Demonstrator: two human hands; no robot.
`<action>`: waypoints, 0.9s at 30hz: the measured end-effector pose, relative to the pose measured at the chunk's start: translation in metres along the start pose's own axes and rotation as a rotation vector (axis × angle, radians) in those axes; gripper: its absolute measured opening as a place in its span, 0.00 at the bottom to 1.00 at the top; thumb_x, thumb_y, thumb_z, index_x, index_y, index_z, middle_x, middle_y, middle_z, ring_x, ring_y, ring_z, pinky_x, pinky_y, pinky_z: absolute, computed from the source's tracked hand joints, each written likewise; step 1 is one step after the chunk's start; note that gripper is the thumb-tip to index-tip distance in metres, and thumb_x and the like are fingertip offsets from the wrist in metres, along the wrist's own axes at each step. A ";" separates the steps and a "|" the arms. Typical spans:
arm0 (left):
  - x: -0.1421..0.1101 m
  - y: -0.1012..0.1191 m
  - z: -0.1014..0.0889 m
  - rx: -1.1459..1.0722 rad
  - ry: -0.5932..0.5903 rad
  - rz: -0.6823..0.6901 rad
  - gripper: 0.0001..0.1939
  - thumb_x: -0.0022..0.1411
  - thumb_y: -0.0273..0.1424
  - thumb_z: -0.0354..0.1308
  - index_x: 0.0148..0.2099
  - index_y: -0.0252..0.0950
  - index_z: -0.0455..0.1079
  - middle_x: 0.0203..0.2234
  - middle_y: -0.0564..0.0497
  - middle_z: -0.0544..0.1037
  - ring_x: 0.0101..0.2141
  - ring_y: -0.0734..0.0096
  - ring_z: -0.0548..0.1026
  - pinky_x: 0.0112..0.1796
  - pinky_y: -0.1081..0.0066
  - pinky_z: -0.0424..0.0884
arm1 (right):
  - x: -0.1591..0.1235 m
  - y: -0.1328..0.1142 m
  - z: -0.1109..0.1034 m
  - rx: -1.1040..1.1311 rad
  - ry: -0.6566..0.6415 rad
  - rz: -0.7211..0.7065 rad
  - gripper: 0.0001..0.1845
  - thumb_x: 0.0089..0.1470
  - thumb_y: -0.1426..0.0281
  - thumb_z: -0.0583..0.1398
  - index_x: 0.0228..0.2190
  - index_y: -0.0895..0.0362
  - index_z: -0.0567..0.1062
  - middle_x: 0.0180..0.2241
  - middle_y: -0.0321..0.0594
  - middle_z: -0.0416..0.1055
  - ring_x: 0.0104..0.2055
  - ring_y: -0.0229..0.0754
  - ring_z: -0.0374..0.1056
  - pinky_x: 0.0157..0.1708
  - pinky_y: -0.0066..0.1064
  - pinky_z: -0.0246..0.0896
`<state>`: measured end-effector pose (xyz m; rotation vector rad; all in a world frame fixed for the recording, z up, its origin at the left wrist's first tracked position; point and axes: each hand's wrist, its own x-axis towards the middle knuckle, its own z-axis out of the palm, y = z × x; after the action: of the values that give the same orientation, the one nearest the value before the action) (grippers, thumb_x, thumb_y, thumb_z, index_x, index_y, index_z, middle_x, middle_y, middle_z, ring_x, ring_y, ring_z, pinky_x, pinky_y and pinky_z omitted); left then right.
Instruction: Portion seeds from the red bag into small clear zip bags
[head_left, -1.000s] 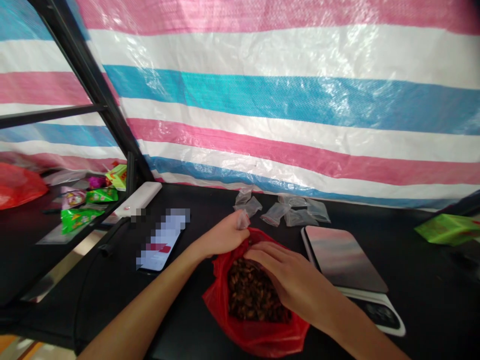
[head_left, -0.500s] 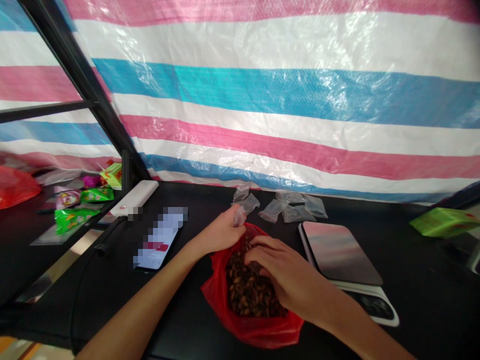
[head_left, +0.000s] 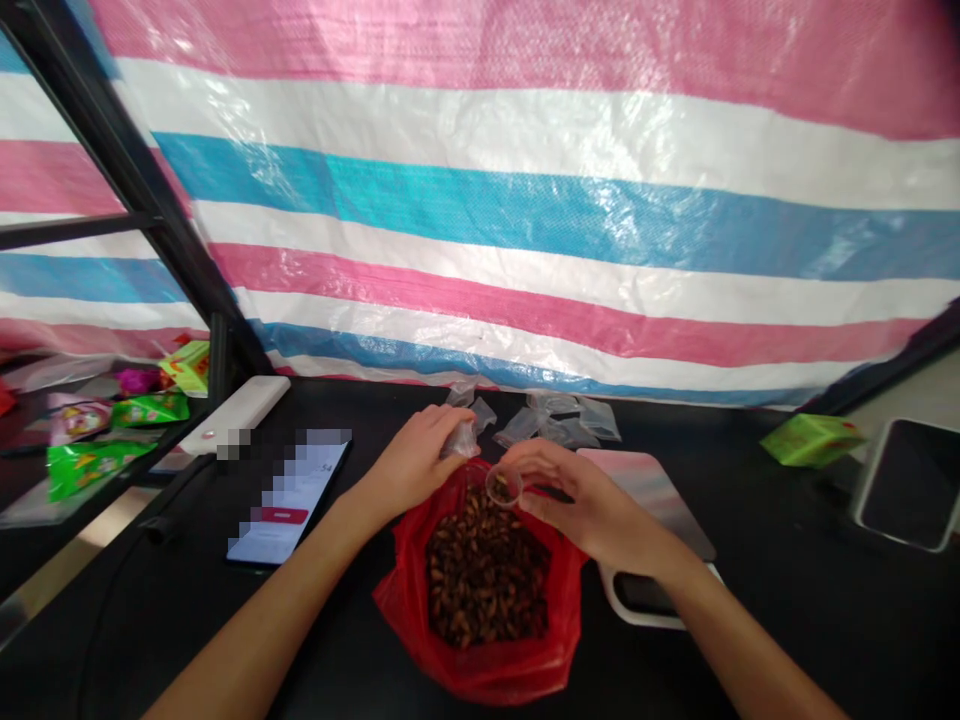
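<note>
A red plastic bag [head_left: 390, 590] stands wide open on the black table, full of small brown seed-like pieces [head_left: 487, 580]. Above its far rim, my right hand [head_left: 566, 490] pinches a small clear round cup [head_left: 504, 486], with a few brown pieces visible in it. My left hand [head_left: 420, 450] is at the bag's far left edge, its fingers closed on a small clear plastic bag [head_left: 459, 440]. Just beyond both hands lie several more small clear bags [head_left: 577, 428].
A kitchen scale [head_left: 645, 490] lies right of the red bag, partly under my right forearm. To the left are a phone [head_left: 289, 500] and a white power bank-like block [head_left: 236, 415]. A green box [head_left: 814, 440] and another device [head_left: 911, 485] sit far right. Striped sheeting [head_left: 525, 230] rises behind.
My right hand has come up out of the brown pieces and now shows the small cup at the far rim. My left hand keeps the small clear bag. The view has shifted slightly right.
</note>
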<state>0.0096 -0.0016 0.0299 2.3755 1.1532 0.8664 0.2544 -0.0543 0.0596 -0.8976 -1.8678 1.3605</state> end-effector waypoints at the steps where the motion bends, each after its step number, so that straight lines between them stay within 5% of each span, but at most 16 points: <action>1: 0.000 0.001 0.000 0.000 -0.009 0.020 0.18 0.67 0.29 0.59 0.59 0.39 0.69 0.52 0.46 0.77 0.53 0.56 0.72 0.56 0.57 0.66 | 0.001 0.001 -0.002 0.030 0.029 -0.021 0.13 0.63 0.71 0.63 0.49 0.51 0.73 0.49 0.39 0.76 0.52 0.43 0.73 0.57 0.38 0.67; 7: -0.002 0.015 0.002 -0.124 -0.076 -0.008 0.24 0.63 0.26 0.60 0.61 0.40 0.66 0.56 0.46 0.75 0.56 0.59 0.73 0.59 0.61 0.66 | 0.006 0.011 0.004 0.001 0.215 -0.106 0.14 0.63 0.69 0.63 0.50 0.51 0.72 0.51 0.41 0.74 0.54 0.44 0.73 0.59 0.41 0.67; 15: -0.005 0.024 0.009 -0.223 -0.103 -0.081 0.21 0.61 0.30 0.65 0.54 0.39 0.67 0.48 0.48 0.78 0.47 0.62 0.76 0.48 0.66 0.71 | 0.005 0.024 0.018 -0.384 0.335 -0.242 0.14 0.60 0.71 0.65 0.47 0.50 0.73 0.47 0.40 0.73 0.49 0.45 0.71 0.52 0.38 0.69; 19: -0.005 0.024 0.008 -0.260 -0.079 -0.140 0.20 0.59 0.34 0.68 0.51 0.39 0.68 0.44 0.50 0.78 0.43 0.63 0.76 0.44 0.67 0.71 | 0.004 0.023 0.016 -0.486 0.275 -0.317 0.17 0.63 0.72 0.63 0.52 0.48 0.73 0.54 0.42 0.70 0.58 0.46 0.68 0.60 0.39 0.64; 27: -0.004 0.027 0.008 -0.314 -0.058 -0.076 0.22 0.59 0.37 0.69 0.53 0.39 0.71 0.47 0.49 0.77 0.47 0.63 0.75 0.51 0.65 0.69 | 0.000 0.018 0.013 -0.649 0.172 -0.421 0.22 0.67 0.78 0.52 0.57 0.48 0.71 0.60 0.43 0.69 0.62 0.45 0.65 0.63 0.41 0.63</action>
<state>0.0286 -0.0215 0.0369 2.0757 0.9965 0.8757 0.2470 -0.0572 0.0392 -0.8161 -2.2299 0.4085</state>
